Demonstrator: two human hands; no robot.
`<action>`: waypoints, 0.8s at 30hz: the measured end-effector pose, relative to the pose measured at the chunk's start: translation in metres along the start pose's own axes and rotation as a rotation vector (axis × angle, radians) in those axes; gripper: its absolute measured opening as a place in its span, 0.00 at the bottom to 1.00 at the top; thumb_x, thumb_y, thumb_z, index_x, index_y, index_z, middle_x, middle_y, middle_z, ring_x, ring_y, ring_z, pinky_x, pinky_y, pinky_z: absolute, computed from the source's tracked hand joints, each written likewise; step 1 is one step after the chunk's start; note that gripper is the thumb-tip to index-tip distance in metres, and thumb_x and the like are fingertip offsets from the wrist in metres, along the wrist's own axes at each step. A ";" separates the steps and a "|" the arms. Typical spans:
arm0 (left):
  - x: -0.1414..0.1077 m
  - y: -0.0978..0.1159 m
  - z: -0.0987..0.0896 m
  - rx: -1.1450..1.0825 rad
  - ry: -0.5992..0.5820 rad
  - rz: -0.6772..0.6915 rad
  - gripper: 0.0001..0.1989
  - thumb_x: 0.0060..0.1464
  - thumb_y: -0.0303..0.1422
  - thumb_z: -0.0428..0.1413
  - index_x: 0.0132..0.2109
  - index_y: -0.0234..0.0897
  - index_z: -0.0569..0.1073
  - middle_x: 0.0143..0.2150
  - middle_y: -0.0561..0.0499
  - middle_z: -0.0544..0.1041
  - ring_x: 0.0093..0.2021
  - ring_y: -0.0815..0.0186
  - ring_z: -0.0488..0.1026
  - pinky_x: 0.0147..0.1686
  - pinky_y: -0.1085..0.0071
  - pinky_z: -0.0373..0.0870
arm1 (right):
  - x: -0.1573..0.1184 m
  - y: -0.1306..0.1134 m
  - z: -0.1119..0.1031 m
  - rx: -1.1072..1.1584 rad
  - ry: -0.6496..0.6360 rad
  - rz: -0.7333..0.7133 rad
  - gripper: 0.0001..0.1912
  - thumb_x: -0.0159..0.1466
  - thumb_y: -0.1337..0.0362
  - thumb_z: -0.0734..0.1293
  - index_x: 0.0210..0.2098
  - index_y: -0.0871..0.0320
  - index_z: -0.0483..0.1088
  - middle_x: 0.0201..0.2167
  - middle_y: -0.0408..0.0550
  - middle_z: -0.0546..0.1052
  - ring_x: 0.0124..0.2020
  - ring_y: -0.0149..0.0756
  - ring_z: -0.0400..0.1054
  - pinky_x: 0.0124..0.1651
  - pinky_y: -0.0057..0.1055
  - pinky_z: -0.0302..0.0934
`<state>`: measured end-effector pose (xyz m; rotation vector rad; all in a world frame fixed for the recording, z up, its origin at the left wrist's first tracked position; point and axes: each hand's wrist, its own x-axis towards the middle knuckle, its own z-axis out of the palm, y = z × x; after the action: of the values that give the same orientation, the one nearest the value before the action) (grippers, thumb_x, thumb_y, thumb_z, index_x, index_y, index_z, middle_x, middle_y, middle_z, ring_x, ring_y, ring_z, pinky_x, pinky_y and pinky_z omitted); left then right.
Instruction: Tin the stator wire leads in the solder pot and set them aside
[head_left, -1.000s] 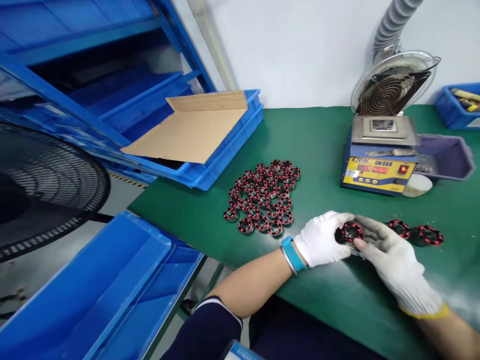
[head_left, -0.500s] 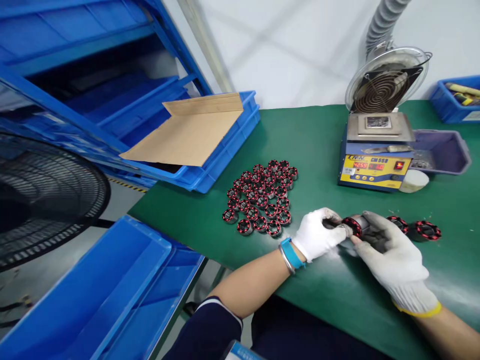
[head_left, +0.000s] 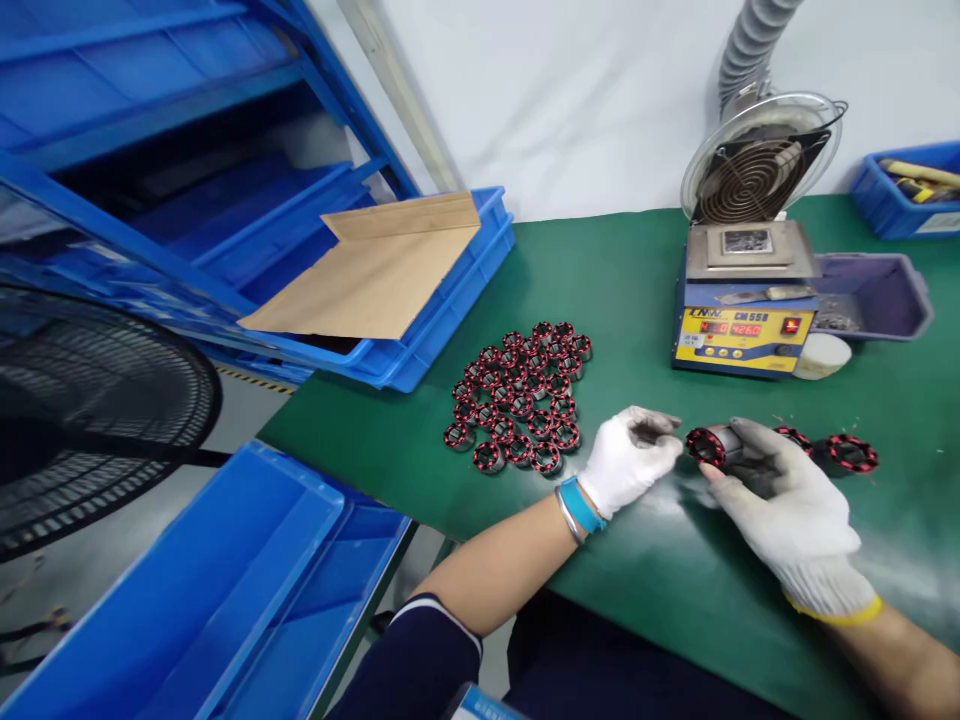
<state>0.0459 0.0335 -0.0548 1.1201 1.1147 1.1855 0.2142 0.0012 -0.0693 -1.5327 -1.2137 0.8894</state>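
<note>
My right hand point(head_left: 787, 500), in a white glove with darkened fingers, grips a motor stator point(head_left: 709, 446) between thumb and fingers. The stator has a grey metal body, and its ring of red-and-black windings faces left. Just left of it is my gloved left hand point(head_left: 634, 455), apart from the stator. Its thumb and forefinger point toward the part with a gap between them, and I see nothing held there. Behind the right hand's fingers, two more stators point(head_left: 851, 455) lie on the green table point(head_left: 615, 290), one partly hidden.
A cluster of several stators point(head_left: 521, 400) stands left of my hands. Farther back is a solder pot point(head_left: 742, 330) with a lit display, beside a purple bin point(head_left: 874, 295). Cardboard point(head_left: 382, 270) covers a blue crate point(head_left: 450, 310). A black fan point(head_left: 105, 420) stands at far left.
My left hand has drawn back a little to the left, off the stator. The right hand still holds it, with the winding end now turned more toward me. The view has shifted slightly.
</note>
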 end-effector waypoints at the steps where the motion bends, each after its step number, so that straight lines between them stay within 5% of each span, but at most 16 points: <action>1: -0.001 0.000 0.001 -0.002 -0.023 -0.015 0.10 0.46 0.30 0.67 0.36 0.34 0.74 0.46 0.42 0.80 0.43 0.62 0.78 0.46 0.67 0.76 | 0.000 0.003 -0.001 -0.029 -0.006 -0.008 0.33 0.52 0.52 0.77 0.55 0.56 0.72 0.44 0.52 0.80 0.40 0.44 0.78 0.50 0.43 0.76; 7: -0.004 -0.003 0.003 0.076 -0.033 0.021 0.07 0.47 0.29 0.68 0.33 0.34 0.78 0.51 0.41 0.79 0.54 0.57 0.76 0.57 0.62 0.72 | -0.005 0.012 -0.004 -0.200 -0.037 -0.059 0.33 0.55 0.51 0.76 0.59 0.52 0.72 0.50 0.51 0.78 0.45 0.47 0.77 0.54 0.42 0.74; 17: -0.005 0.004 -0.003 0.112 -0.059 0.119 0.06 0.47 0.31 0.67 0.33 0.35 0.79 0.51 0.42 0.79 0.53 0.56 0.76 0.54 0.63 0.75 | -0.008 0.000 -0.003 -0.298 -0.013 -0.045 0.35 0.55 0.48 0.75 0.59 0.53 0.72 0.50 0.51 0.78 0.43 0.46 0.76 0.50 0.46 0.74; 24: -0.001 -0.004 -0.006 -0.124 -0.027 -0.003 0.14 0.49 0.40 0.62 0.37 0.33 0.74 0.51 0.38 0.78 0.42 0.61 0.78 0.43 0.65 0.77 | -0.003 -0.007 0.002 0.183 -0.028 -0.005 0.33 0.52 0.53 0.77 0.53 0.58 0.71 0.42 0.54 0.79 0.40 0.42 0.77 0.46 0.39 0.77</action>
<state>0.0407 0.0327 -0.0591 1.0366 1.0080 1.2169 0.2094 -0.0009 -0.0630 -1.3743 -1.1236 0.9934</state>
